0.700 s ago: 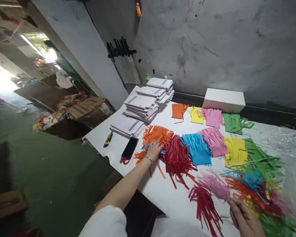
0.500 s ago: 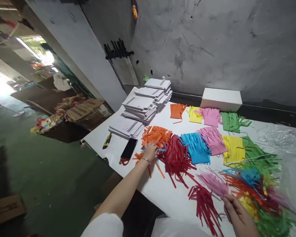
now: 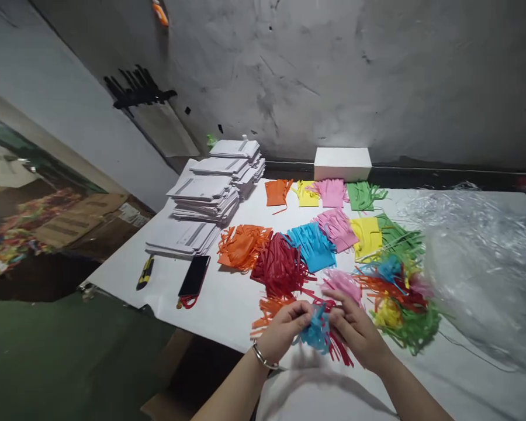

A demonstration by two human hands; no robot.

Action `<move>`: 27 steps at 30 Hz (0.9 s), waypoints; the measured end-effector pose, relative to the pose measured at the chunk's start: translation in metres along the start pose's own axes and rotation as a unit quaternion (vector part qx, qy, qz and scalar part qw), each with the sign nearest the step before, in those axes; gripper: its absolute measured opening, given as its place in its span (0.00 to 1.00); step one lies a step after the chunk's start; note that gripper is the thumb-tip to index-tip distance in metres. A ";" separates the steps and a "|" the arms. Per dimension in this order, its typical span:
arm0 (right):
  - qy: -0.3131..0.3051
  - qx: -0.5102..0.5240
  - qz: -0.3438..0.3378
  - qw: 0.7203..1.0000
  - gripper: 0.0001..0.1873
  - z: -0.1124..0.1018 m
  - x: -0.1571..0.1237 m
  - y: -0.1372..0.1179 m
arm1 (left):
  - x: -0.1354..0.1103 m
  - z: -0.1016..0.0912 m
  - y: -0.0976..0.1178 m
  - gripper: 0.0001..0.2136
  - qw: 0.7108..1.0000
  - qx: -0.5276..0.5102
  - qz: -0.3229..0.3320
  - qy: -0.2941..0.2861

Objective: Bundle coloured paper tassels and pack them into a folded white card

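Both hands meet over the near edge of the white table [image 3: 228, 304]. My left hand [image 3: 284, 327] and my right hand [image 3: 355, 330] pinch a blue fringed paper piece [image 3: 314, 330] between them, fingers closed on it. Red fringe strips [image 3: 335, 349] hang under the right hand, and an orange fringe piece [image 3: 269, 307] lies just left of the left hand. A pink fringe [image 3: 342, 280] sits right behind the hands. Farther back lie piles of fringed paper: orange [image 3: 242, 245], red [image 3: 278, 266], blue [image 3: 311, 245], pink [image 3: 336, 227], yellow [image 3: 367, 235].
A mixed heap of coloured fringes [image 3: 397, 304] lies to the right, beside crumpled clear plastic [image 3: 477, 263]. Stacks of white booklets [image 3: 206, 196], a black phone [image 3: 194, 276] and a yellow-black cutter [image 3: 144, 273] sit at the left. A white box [image 3: 342, 164] stands by the wall.
My left hand has left the orange pile and come back near me. My right hand has left the mixed heap. Both now hold a blue fringe piece. The view has swung right.
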State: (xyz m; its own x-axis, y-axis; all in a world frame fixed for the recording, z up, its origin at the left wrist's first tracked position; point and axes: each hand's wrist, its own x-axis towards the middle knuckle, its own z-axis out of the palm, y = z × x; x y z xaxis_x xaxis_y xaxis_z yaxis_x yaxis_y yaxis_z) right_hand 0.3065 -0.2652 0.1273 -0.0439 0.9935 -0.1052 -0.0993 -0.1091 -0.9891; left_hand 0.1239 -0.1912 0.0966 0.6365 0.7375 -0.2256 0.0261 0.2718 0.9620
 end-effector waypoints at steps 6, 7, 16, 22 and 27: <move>0.064 -0.122 -0.026 0.990 0.16 -0.011 -0.008 0.005 | -0.009 0.029 0.009 0.13 0.980 0.108 0.080 0.145; 0.081 -0.134 -0.031 0.987 0.16 -0.010 -0.009 0.007 | -0.010 0.032 0.009 0.14 0.970 0.141 0.108 0.165; 0.183 -0.055 0.005 0.982 0.17 -0.006 -0.024 0.009 | -0.011 0.059 0.008 0.16 0.970 -0.211 -0.030 0.119; 0.130 -0.148 -0.039 0.980 0.15 -0.001 -0.034 -0.012 | -0.016 0.065 0.017 0.17 0.941 -0.319 -0.081 0.075; 0.143 -0.194 -0.057 0.969 0.14 0.001 -0.034 -0.019 | -0.017 0.068 0.013 0.17 0.944 -0.311 -0.074 0.077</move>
State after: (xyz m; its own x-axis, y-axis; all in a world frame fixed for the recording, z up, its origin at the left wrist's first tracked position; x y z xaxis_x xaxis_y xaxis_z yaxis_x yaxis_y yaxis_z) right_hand 0.3090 -0.2969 0.1495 0.2282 0.9728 0.0385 0.2972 -0.0320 -0.9543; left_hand 0.1656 -0.2423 0.1232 0.5398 0.7315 -0.4165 -0.3832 0.6541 0.6521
